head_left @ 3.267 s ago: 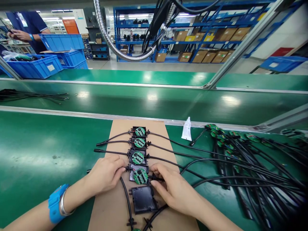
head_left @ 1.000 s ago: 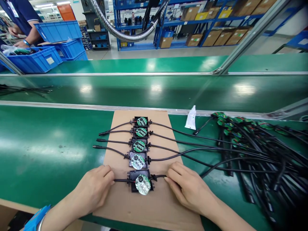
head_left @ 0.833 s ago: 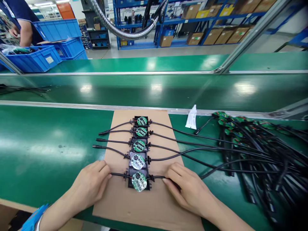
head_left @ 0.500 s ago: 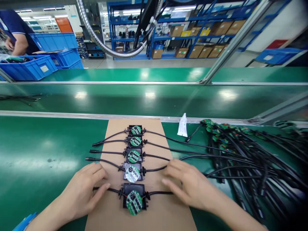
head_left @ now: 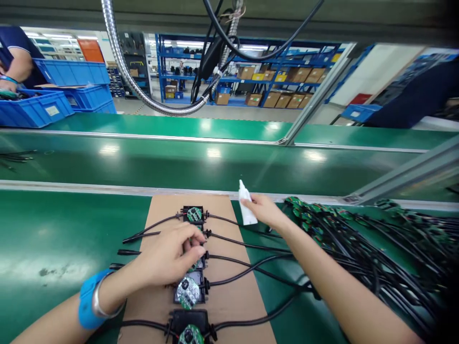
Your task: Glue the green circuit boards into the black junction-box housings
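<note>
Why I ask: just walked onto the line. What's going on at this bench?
A person works over a row of black housings with round green boards, laid on a cardboard sheet. The left hand rests its fingers on a housing in the middle of the row. The right hand grips a small white tube by the sheet's far edge. A pile of cabled boards lies to the right.

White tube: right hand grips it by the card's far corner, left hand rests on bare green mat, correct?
No. The head view shows the left hand on the row of black modules on the card; the right hand does grip the white tube.
</note>
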